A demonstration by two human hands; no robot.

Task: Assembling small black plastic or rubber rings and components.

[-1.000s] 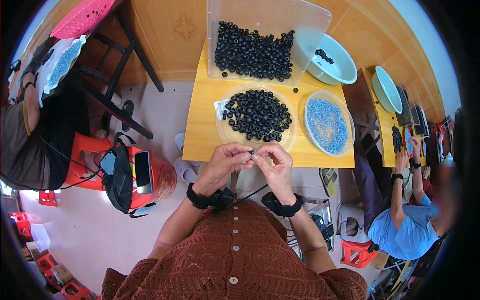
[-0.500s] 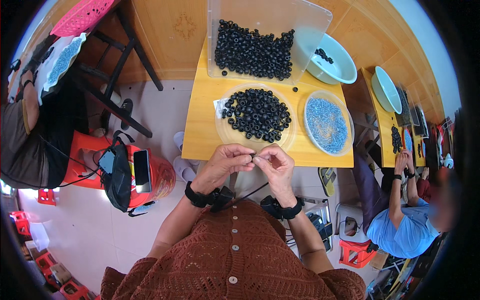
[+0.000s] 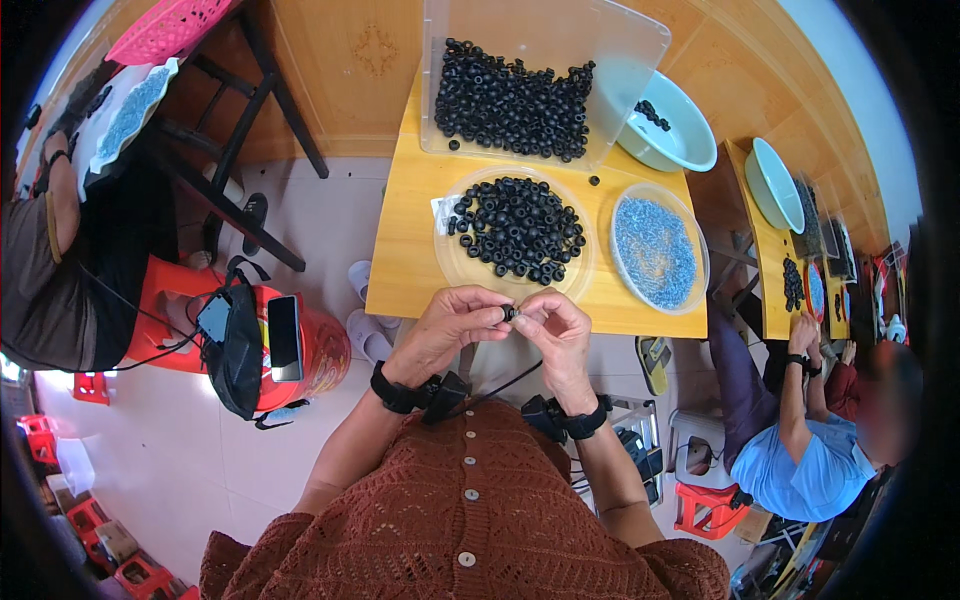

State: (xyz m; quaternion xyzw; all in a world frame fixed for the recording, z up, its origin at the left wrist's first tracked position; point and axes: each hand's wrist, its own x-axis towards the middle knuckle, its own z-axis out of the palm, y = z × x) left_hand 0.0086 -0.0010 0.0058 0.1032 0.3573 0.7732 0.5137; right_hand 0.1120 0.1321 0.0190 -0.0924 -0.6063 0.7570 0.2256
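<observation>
Just off the table's front edge, my left hand [image 3: 452,328] pinches a small black bead [image 3: 509,313] between thumb and forefinger. My right hand [image 3: 556,335] meets it from the other side, thumb and fingertips closed at the bead's edge. Anything finer between the fingertips is too small to make out. Beyond my hands, a shallow clear round dish [image 3: 452,265] holds a heap of black ring-like beads [image 3: 515,225]. To its right, a second round dish [image 3: 617,262] is spread with tiny blue beads [image 3: 655,245].
A clear plastic box [image 3: 610,35] of black pieces stands at the back of the yellow table [image 3: 400,270], beside a pale blue basin [image 3: 690,150]. One loose black bead [image 3: 594,181] lies between them and the dishes. People sit left and right. A phone [image 3: 284,340] rests on a red stool.
My hands stay together at the table edge. The black bead shows more plainly between my fingertips now, and my right fingers have shifted slightly. The whole view has moved a little.
</observation>
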